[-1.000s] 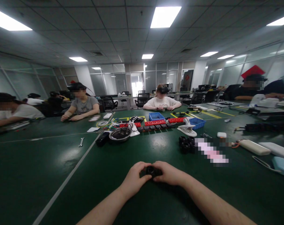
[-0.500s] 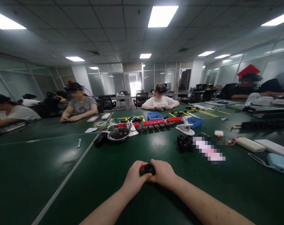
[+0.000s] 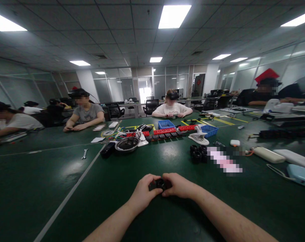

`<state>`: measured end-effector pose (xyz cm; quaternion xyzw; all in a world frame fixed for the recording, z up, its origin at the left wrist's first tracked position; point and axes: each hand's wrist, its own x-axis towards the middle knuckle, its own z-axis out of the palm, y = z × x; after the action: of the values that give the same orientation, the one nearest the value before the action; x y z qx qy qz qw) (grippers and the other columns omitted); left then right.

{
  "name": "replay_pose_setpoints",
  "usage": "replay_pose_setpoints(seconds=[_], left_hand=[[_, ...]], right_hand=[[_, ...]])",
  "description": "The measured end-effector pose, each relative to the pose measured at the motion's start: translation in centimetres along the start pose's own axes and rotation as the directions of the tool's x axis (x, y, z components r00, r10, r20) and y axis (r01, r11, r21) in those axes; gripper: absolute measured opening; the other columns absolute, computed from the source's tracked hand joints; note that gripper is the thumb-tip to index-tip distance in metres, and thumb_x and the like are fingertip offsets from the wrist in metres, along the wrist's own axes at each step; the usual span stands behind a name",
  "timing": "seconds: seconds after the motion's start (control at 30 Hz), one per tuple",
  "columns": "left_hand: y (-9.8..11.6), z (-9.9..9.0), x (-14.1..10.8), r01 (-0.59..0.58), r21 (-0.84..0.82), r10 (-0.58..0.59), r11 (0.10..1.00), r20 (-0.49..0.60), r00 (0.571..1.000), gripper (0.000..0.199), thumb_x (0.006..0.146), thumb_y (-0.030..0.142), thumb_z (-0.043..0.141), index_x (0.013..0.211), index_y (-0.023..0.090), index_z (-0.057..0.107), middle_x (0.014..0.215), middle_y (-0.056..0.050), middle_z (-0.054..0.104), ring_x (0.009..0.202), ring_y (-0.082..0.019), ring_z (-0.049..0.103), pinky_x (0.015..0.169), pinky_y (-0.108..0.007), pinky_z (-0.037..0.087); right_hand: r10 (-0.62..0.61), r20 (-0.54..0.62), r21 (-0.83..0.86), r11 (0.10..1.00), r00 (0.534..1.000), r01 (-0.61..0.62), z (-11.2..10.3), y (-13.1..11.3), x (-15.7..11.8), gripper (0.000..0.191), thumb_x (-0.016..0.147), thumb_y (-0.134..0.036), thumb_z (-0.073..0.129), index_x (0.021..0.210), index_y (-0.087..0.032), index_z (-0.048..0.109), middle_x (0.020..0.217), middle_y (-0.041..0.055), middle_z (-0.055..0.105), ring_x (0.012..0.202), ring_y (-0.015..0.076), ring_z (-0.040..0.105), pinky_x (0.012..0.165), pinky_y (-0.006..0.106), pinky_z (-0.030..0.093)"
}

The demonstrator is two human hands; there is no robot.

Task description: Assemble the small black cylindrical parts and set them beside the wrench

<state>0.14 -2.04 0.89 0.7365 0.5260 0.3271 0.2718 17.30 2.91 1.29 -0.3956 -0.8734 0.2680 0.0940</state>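
My bare left hand (image 3: 142,191) and bare right hand (image 3: 180,186) pinch a glossy black, ring-faced part (image 3: 161,183) between them, its long axis seemingly crosswise.

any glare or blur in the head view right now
Head view: ceiling lights blown out to plain white; glare patches on the green table; wide-angle stretch towards the sides; dark part in the hands too dim for detail.
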Motion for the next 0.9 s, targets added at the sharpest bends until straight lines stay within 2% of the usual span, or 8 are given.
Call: replay_pose_setpoints(seconds=[0.13,0.23,0.37,0.43,0.53,0.73,0.8,0.9], left_hand=[[-0.1,0.8,0.1,0.076,0.036,-0.071,0.996,-0.136,0.988,0.023,0.064,0.023,0.064,0.086,0.018,0.057,0.084,-0.002,0.055,0.080,-0.019,0.052,0.069,-0.029,0.040],[-0.3,1.0,0.1,0.080,0.031,-0.074,0.996,-0.154,0.985,0.024,0.064,0.023,0.063,0.087,0.018,0.057,0.085,-0.002,0.055,0.081,-0.019,0.052,0.071,-0.029,0.040],[-0.4,0.5,0.0,0.017,-0.002,-0.017,1.000,-0.081,0.997,0.027,0.067,0.020,0.061,0.093,0.019,0.057,0.091,-0.004,0.057,0.086,-0.019,0.052,0.074,-0.030,0.041],[-0.6,0.3,-0.1,-0.030,-0.018,0.029,0.999,-0.080,0.996,0.035,0.066,0.020,0.062,0.101,0.020,0.056,0.099,-0.005,0.056,0.092,-0.020,0.051,0.080,-0.031,0.041],[-0.6,0.2,-0.1,-0.076,-0.032,0.072,0.997,-0.110,0.991,0.047,0.064,0.022,0.065,0.109,0.020,0.052,0.108,-0.007,0.053,0.098,-0.021,0.049,0.085,-0.034,0.039],[-0.3,0.2,0.0,-0.048,-0.008,0.048,0.999,-0.062,0.997,0.030,0.066,0.021,0.065,0.095,0.021,0.060,0.092,-0.003,0.058,0.089,-0.020,0.053,0.078,-0.032,0.041],[-0.2,0.4,0.0,-0.019,-0.004,0.019,1.000,-0.072,0.997,0.029,0.064,0.020,0.065,0.093,0.020,0.060,0.091,-0.003,0.058,0.088,-0.020,0.052,0.076,-0.030,0.041],[-0.3,0.8,0.1,0.043,0.020,-0.040,0.999,-0.152,0.988,0.026,0.062,0.021,0.066,0.087,0.018,0.057,0.086,-0.002,0.056,0.083,-0.019,0.052,0.072,-0.030,0.041]], right_hand=[[0.100,-0.160,-0.242,0.961,0.982,-0.137,1.0,-1.3,0.2,0.032,0.064,-0.046,0.061,0.077,-0.017,0.056,0.076,0.0052,0.062,0.068,0.0202,0.057,0.056,0.026,0.037],[0.113,-0.221,-0.343,0.921,0.969,-0.186,1.3,-2.0,0.2,0.038,0.067,-0.051,0.055,0.080,-0.016,0.056,0.078,0.0091,0.062,0.072,0.0244,0.058,0.064,0.033,0.039],[0.004,-0.187,-0.213,0.976,0.982,-0.045,0.7,-1.6,-0.3,0.052,0.059,-0.052,0.063,0.094,-0.016,0.053,0.091,0.0086,0.060,0.081,0.0245,0.056,0.069,0.033,0.040],[-0.069,-0.129,-0.098,0.994,0.989,0.056,0.3,-1.0,-0.5,0.053,0.060,-0.045,0.065,0.104,-0.019,0.051,0.098,0.0068,0.058,0.085,0.0217,0.054,0.070,0.030,0.040],[-0.114,-0.052,0.003,0.993,0.992,0.115,-0.2,-0.2,-0.4,0.048,0.062,-0.032,0.065,0.107,-0.019,0.051,0.097,0.0048,0.057,0.084,0.0189,0.053,0.070,0.027,0.040],[-0.085,0.030,0.082,0.993,0.996,0.082,-0.2,0.8,0.2,0.024,0.064,-0.024,0.065,0.086,-0.017,0.057,0.079,-0.0006,0.059,0.070,0.0133,0.053,0.057,0.021,0.037],[-0.048,0.003,0.046,0.998,0.999,0.047,0.3,0.6,0.4,0.030,0.060,-0.032,0.069,0.082,-0.017,0.055,0.075,-0.0013,0.059,0.066,0.0132,0.053,0.053,0.020,0.035],[0.034,-0.122,-0.150,0.987,0.992,-0.052,1.2,-0.2,0.7,0.035,0.059,-0.045,0.066,0.078,-0.017,0.055,0.072,0.0014,0.059,0.064,0.0163,0.054,0.052,0.023,0.034]])
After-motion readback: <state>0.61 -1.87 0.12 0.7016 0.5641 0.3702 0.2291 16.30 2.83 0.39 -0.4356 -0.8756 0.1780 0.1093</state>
